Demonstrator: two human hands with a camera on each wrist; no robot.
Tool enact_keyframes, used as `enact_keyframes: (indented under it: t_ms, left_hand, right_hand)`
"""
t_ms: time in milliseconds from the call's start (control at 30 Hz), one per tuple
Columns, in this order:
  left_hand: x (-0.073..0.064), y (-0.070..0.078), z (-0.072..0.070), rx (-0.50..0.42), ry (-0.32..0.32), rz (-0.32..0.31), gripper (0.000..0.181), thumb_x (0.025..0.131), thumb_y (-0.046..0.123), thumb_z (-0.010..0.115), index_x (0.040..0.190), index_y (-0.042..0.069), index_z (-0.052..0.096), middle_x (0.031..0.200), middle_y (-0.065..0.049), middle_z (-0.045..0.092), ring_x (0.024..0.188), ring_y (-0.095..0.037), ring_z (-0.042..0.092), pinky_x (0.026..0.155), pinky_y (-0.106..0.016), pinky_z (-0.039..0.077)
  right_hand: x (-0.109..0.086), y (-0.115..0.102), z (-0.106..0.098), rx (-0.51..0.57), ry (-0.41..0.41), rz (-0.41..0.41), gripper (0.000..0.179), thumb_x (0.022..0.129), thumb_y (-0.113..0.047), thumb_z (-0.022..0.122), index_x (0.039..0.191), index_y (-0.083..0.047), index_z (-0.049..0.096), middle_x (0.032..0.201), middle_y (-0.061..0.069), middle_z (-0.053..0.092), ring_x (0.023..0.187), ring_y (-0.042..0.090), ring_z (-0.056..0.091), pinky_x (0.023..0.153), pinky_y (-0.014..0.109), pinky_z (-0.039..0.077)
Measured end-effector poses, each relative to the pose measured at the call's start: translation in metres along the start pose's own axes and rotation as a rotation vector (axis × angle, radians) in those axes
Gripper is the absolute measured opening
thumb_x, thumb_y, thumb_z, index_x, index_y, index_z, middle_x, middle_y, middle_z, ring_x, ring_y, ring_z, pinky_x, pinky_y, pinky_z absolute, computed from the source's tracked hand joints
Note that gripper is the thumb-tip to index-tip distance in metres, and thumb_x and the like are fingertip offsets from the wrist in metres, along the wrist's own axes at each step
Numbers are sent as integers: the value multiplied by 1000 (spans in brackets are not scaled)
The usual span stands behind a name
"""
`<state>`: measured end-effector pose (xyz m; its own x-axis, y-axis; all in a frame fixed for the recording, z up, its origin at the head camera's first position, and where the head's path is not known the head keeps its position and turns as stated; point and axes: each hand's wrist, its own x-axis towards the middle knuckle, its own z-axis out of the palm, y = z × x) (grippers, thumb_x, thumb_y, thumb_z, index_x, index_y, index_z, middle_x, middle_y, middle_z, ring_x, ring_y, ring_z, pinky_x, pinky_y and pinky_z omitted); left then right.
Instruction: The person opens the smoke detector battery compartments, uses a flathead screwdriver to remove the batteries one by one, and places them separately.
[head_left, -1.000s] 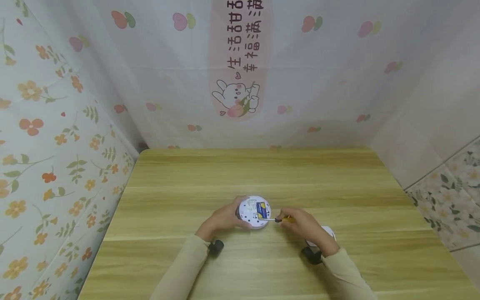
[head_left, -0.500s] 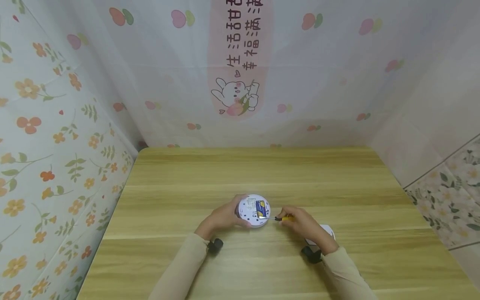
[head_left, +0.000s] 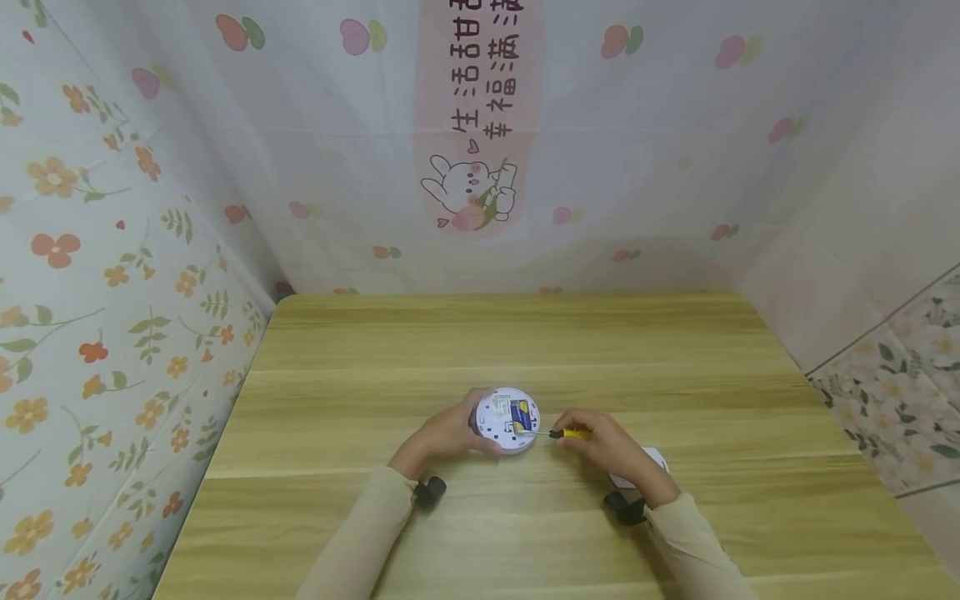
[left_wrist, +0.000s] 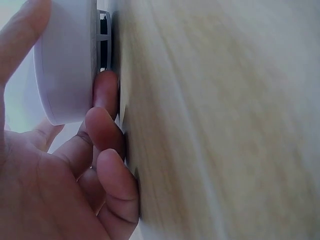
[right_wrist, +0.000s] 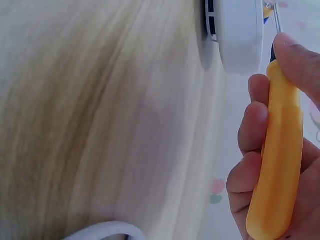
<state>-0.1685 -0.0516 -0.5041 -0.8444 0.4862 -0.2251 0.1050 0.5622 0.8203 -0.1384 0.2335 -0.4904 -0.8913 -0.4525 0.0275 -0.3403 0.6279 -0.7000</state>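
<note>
A round white smoke detector (head_left: 495, 425) is on the table, its back face up. A blue-and-yellow battery (head_left: 521, 414) sits in an opening in that face. My left hand (head_left: 448, 431) grips the detector by its left side, thumb and fingers around the rim (left_wrist: 70, 65). In my right hand (head_left: 600, 442) is a screwdriver with a yellow handle (right_wrist: 280, 150), pinched near the black collar. Its metal shaft (head_left: 537, 432) points left over the detector, with the tip at the battery's near edge. Whether the tip goes beneath the battery is too small to tell.
A white flat piece (head_left: 654, 458) lies beneath my right wrist, partly hidden; a curved white edge (right_wrist: 107, 229) shows at the bottom of the right wrist view. The wooden table (head_left: 375, 342) ends at a patterned curtain (head_left: 322, 150) behind. Wrist cameras (head_left: 430, 492) are strapped on.
The right hand has shifted slightly and more of the yellow handle shows. The screwdriver tip stays at the battery's edge. The left hand's hold on the smoke detector looks the same.
</note>
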Motion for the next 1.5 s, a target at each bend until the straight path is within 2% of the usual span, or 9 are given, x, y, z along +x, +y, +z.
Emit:
enact_keyframes:
  t_ms: [267,500,800,1067,1167,1267,1500]
  left_hand:
    - [0,-1,1,-2,1,13,98,71,40,83,151,25,27,146,-18,47,128,-39,49,101,-56,40]
    - [-1,-2,2,-32,-3,-2,98,71,39,83,151,26,28,146,-17,46,129,-38,48,102,-56,39]
    - [-1,0,3,-62,-10,-22,99,71,39,84,151,26,27,147,-17,45,130,-38,47,103,-57,38]
    - [1,1,0,-60,-11,-14,99,71,39,83,151,26,27,147,-17,45,130,-39,47,103,-57,38]
    - [1,0,0,-63,-11,-21,100,71,39,84,151,27,26,148,-17,45,130,-39,46,103,-57,38]
    - [2,-1,0,-59,-7,-28,100,70,40,84,151,28,26,147,-16,45,129,-39,47,102,-57,38]
    - [0,-1,0,-83,-10,-30,100,70,39,84,151,27,27,147,-16,46,130,-39,47,103,-58,37]
  right_hand:
    - [2,-2,-4,14,36,9,14,87,-10,69,99,-18,69,102,-3,70,105,24,65,92,48,51]
    - [11,1,-10,7,60,51,12,90,-13,66,102,-14,68,111,7,69,110,33,63,94,53,49]
    - [19,0,-17,-38,23,87,13,90,-16,67,103,-14,67,108,5,69,97,22,63,88,46,51]
    - [27,5,-22,-54,-14,94,16,90,-10,65,106,-12,66,107,6,68,95,21,60,85,42,50]
    - [29,6,-25,-92,-4,62,15,91,-10,64,105,-13,68,104,5,70,92,21,61,81,40,51]
    - [31,4,-29,-179,7,31,15,91,-12,63,105,-14,69,103,5,71,92,21,64,80,41,52]
    - [34,-4,-33,-351,-11,24,19,92,-18,63,108,-13,71,105,5,72,93,19,65,80,43,53]
